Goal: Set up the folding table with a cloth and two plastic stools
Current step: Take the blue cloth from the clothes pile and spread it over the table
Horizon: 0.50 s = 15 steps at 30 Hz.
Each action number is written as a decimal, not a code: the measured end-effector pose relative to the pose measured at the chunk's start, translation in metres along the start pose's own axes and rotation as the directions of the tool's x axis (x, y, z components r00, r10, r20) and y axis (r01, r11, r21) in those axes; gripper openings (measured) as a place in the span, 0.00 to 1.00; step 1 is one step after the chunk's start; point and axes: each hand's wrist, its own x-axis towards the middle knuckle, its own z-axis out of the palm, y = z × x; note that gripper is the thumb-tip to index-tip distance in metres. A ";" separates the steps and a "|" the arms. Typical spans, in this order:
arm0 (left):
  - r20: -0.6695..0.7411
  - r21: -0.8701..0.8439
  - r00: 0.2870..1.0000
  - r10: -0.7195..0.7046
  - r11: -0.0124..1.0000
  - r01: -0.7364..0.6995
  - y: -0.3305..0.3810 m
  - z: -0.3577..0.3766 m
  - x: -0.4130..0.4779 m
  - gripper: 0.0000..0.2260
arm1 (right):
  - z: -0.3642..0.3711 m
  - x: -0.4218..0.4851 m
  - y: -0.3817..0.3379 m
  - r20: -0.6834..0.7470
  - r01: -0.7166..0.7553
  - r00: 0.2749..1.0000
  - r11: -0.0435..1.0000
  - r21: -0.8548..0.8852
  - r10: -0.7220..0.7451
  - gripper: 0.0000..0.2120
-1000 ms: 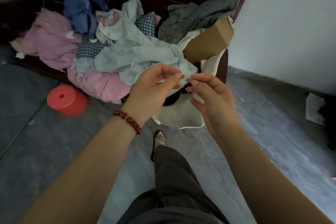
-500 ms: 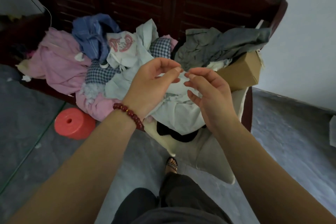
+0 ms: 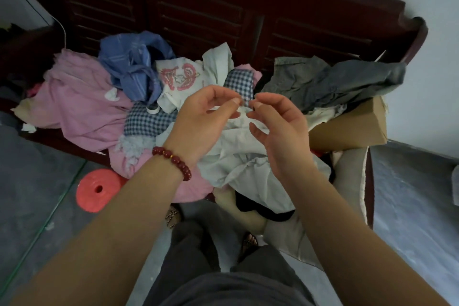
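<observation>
Your left hand [image 3: 206, 117] and right hand [image 3: 278, 126] meet, fingertips nearly touching, over the pale cloth [image 3: 236, 159] at the front edge of the settee [image 3: 198, 7], apparently seeking its hem; grip unclear.

**Red beads, grey trousers, sandals**

A bracelet [image 3: 173, 160] of round dark red beads, with one small gold bead among them, circles the wrist of the left hand [image 3: 206, 117]. The forearms [image 3: 111, 231] are bare. Dark grey trousers [image 3: 196, 243] cover the legs. The feet wear sandals [image 3: 172, 216] with patterned straps.
</observation>
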 end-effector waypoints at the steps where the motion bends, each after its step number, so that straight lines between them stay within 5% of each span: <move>1: 0.009 0.002 1.000 -0.001 1.000 0.001 0.002 -0.014 0.008 0.06 | 0.016 0.006 0.001 -0.011 -0.001 1.000 1.000 0.008 0.001 0.06; 15: 0.137 0.032 0.990 -0.027 0.999 0.023 0.017 -0.122 0.107 0.05 | 0.137 0.073 0.006 -0.170 0.008 0.985 0.995 0.103 0.009 0.09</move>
